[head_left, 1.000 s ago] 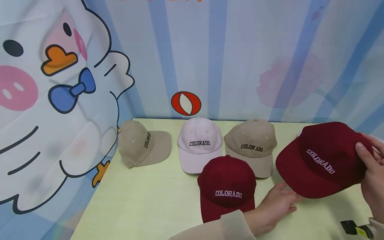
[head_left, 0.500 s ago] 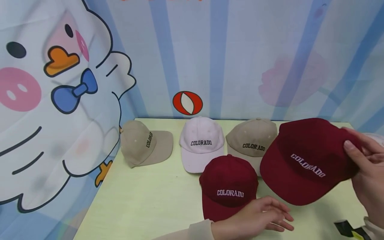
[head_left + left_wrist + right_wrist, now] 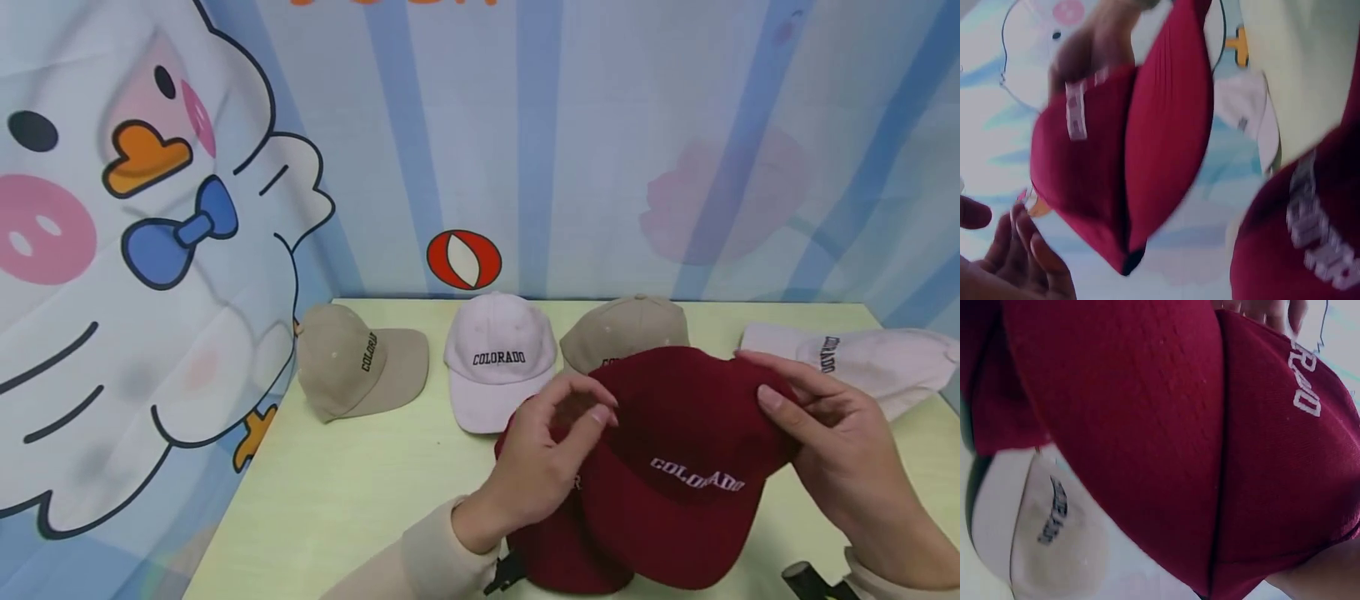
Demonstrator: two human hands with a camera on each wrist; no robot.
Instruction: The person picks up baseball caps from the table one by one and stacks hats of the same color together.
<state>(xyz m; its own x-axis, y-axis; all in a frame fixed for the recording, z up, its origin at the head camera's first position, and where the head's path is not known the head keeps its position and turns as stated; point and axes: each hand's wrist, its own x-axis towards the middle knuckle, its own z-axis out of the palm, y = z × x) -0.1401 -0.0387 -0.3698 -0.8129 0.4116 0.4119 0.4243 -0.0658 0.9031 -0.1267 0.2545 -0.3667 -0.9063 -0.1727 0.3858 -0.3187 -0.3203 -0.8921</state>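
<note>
My right hand [image 3: 847, 450] pinches the right side of a dark red baseball cap [image 3: 682, 417] with white COLORADO lettering, thumb on its front. The cap is tilted, its brim [image 3: 1169, 144] pointing down toward me. It overlaps a second dark red baseball cap [image 3: 558, 542] standing on the table. My left hand [image 3: 525, 467] is raised in front of that second cap, thumb and fingers loosely bent beside the held cap's left edge. In the left wrist view a gap shows between the left fingers [image 3: 1041, 256] and the held cap.
Along the back of the pale yellow table [image 3: 360, 492] stand a beige cap [image 3: 337, 358] turned sideways, a pale pink cap [image 3: 498, 342] and another beige cap [image 3: 630, 321], partly hidden. A pale cap [image 3: 892, 362] lies at the right. Behind hangs a cartoon-printed cloth [image 3: 480, 142].
My right hand has carried the dark red cap left and toward me, in front of the second one. My left hand has moved left and up beside it. The pale cap at right is uncovered.
</note>
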